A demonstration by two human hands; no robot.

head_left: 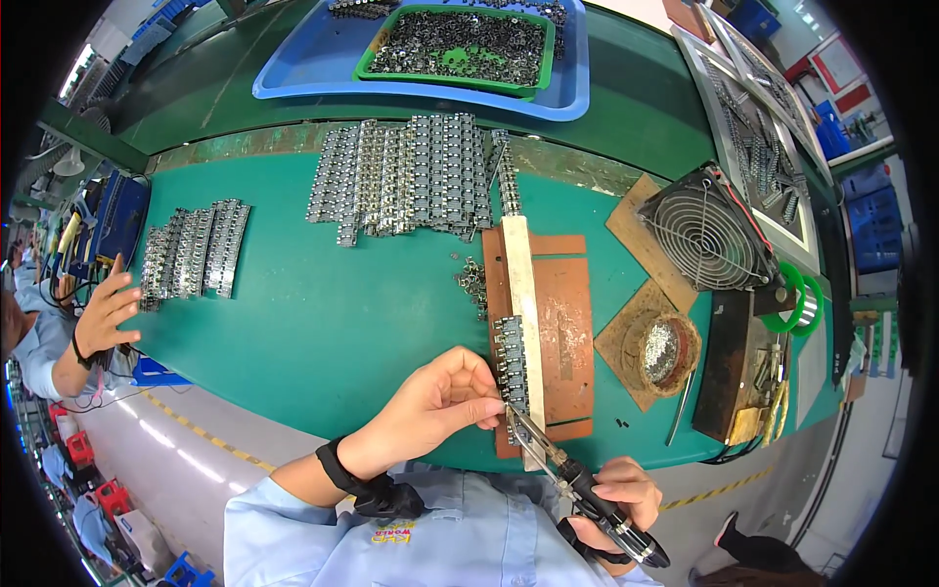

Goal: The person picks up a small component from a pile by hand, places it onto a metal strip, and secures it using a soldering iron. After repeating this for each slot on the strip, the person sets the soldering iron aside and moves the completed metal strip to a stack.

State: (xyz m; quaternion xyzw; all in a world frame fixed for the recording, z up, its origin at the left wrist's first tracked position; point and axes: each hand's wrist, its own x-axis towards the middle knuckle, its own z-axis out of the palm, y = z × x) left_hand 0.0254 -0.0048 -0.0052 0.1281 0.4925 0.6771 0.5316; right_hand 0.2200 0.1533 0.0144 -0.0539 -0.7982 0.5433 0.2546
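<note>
My right hand [626, 497] grips a black soldering iron [585, 486] near the front edge of the bench. Its metal tip points up and left, at a strip of small circuit boards [511, 354]. That strip lies along a pale bar [521, 269] on a reddish-brown base plate [565, 328]. My left hand [437, 403] is closed beside the strip, with thumb and forefinger pinched together close to the iron's tip. What they pinch, if anything, is too small to make out. Loose small metal parts [472, 287] lie left of the plate.
Rows of board strips [401, 181] lie behind, more [196, 252] at the left. A blue tray [303, 73] holds a green tray [367, 70] of small parts. To the right are a fan [702, 230], a round pot [669, 354] and a green wire spool [790, 303]. A co-worker's hand [106, 313] is at left.
</note>
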